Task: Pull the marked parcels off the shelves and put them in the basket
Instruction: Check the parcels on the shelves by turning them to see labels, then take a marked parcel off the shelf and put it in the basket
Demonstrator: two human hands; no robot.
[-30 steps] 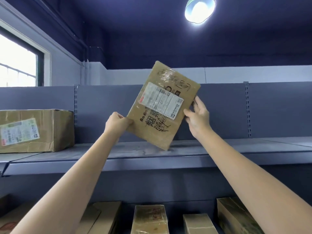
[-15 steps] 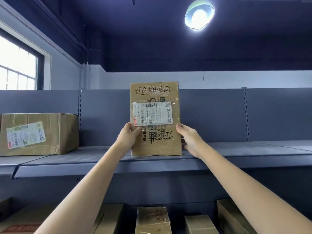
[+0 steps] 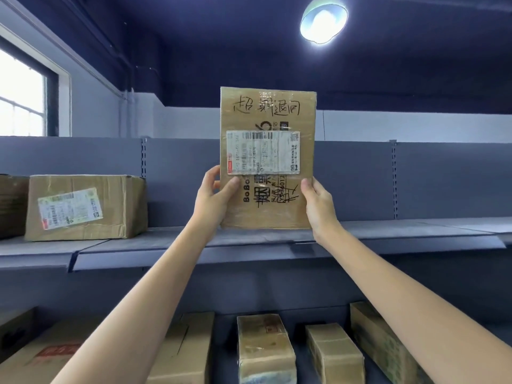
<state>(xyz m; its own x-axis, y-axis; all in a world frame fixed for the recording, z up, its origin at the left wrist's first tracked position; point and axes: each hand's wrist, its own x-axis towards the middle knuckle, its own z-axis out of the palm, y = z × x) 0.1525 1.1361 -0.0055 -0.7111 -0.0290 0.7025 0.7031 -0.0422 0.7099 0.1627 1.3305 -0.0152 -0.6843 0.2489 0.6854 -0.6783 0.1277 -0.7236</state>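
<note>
A flat brown cardboard parcel (image 3: 267, 117) with black handwritten marks and a white shipping label stands upright in front of me, its lower edge about level with the top grey shelf (image 3: 388, 231). My left hand (image 3: 213, 198) grips its lower left edge, thumb on the front. My right hand (image 3: 318, 206) grips its lower right edge, thumb on the front too. The parcel's front faces me squarely. No basket is in view.
A larger labelled carton (image 3: 86, 207) sits at the left of the top shelf, with another box edge (image 3: 12, 206) beside it. Several cardboard boxes (image 3: 264, 349) line the lower shelf. A window (image 3: 19, 98) is at the left, a ceiling lamp (image 3: 322, 19) above.
The parcel was tilted to the right, then was turned upright. It now sits slightly higher and closer to me, with both hands gripping lower on its sides.
</note>
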